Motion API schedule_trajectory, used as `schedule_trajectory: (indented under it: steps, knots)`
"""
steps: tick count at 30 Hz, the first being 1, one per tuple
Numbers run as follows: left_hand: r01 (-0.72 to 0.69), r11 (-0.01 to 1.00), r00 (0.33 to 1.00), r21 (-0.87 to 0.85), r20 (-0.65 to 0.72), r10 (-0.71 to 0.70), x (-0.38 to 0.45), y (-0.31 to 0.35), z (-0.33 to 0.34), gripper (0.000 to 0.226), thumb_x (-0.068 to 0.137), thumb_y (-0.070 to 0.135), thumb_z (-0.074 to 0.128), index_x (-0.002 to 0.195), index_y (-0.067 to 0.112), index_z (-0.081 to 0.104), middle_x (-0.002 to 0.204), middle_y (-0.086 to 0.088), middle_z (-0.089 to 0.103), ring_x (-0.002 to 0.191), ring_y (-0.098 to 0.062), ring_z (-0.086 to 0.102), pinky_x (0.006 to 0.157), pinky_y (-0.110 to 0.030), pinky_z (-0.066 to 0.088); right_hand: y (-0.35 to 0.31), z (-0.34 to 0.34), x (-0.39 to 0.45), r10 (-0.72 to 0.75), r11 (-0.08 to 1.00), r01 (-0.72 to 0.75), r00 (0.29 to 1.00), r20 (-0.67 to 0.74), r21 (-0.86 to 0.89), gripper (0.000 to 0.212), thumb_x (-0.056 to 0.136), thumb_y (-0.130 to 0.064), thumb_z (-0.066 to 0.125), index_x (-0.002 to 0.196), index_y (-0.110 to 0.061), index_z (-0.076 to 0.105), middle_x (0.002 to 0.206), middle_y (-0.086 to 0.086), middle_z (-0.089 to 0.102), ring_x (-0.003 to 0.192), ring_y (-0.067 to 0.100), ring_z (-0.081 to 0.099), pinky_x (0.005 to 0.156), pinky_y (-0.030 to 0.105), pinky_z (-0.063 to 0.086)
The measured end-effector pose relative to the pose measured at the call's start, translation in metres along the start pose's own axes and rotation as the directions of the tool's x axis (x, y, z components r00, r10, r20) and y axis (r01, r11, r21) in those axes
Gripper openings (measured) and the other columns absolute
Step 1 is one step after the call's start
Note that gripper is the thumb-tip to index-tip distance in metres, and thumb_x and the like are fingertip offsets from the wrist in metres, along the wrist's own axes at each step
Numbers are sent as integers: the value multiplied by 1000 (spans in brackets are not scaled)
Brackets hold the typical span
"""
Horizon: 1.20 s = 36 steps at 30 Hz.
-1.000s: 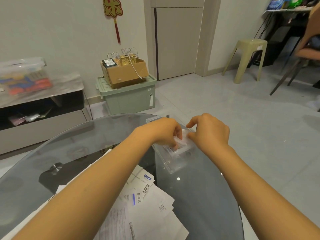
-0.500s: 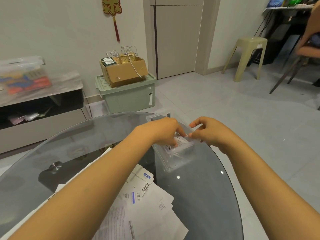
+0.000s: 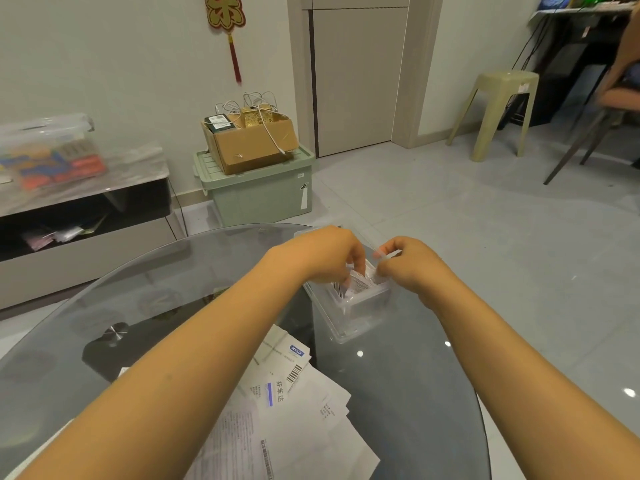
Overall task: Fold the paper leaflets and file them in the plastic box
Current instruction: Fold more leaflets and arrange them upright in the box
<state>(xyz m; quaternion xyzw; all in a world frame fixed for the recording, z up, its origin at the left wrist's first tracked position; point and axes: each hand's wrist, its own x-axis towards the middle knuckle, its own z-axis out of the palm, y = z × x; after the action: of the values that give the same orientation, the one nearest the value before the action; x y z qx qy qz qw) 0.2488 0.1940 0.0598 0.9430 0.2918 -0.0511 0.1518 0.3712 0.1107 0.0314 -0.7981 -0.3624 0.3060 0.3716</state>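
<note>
Underneath, round glass table (image 3: 398, 410), tiled floor (image 3: 485, 220).

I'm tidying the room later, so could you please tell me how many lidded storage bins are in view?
2. A green bin on the floor by the wall, under a cardboard box; a clear bin on the left cabinet. Others may be hidden.

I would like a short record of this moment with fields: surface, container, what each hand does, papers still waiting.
surface: round glass table
container: clear plastic box, standing on the table, folded leaflets upright inside
left hand: fingers curled down into the box, on the folded leaflets
right hand: pinches the top edge of a leaflet at the box
papers waiting: unfolded leaflets lying flat on the table, nearer the person
</note>
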Motion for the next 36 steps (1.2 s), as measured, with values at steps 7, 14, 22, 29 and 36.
schedule_trajectory:
  steps: [7,14,22,29,36]
  knots:
    - [2,994,999,-108,-37,-6,-1,-1,0,29,86,11,56,104,31,67,117,7,63,98,-9,58,78,-23,44,2,2,2,25,997,-29,998,53,67,29,79,5,58,101,-14,57,74,-2,46,61,12,39,48,21,28]
    - [2,971,997,-240,71,15,-7,1,-11,31,72,46,76,100,39,65,111,17,58,107,-6,55,83,-25,39,3,6,4,18,999,-19,1000,17,40,26,77,3,57,96,-15,55,83,4,57,80,23,54,67,28,42]
    - [10,989,995,-147,98,4,-4,-4,-10,39,76,34,77,111,38,62,125,11,56,114,-13,54,91,-29,41,1,1,1,-1,992,-2,1000,30,128,29,76,-2,65,101,-15,59,83,-1,57,79,17,53,59,25,40]
    - [34,998,997,-58,67,-30,1,-3,-4,43,75,32,77,114,31,59,123,9,58,109,-13,56,89,-30,47,-3,-6,-3,-4,999,-5,985,171,50,55,67,-12,79,114,-19,53,100,-1,57,97,20,53,71,28,40]
    - [49,998,998,-26,-37,-50,2,-7,3,25,80,29,72,102,25,61,106,6,61,98,-15,58,83,-28,49,-4,-3,1,26,998,-40,953,301,39,72,67,-15,78,131,-23,46,123,4,51,114,22,48,70,25,39]
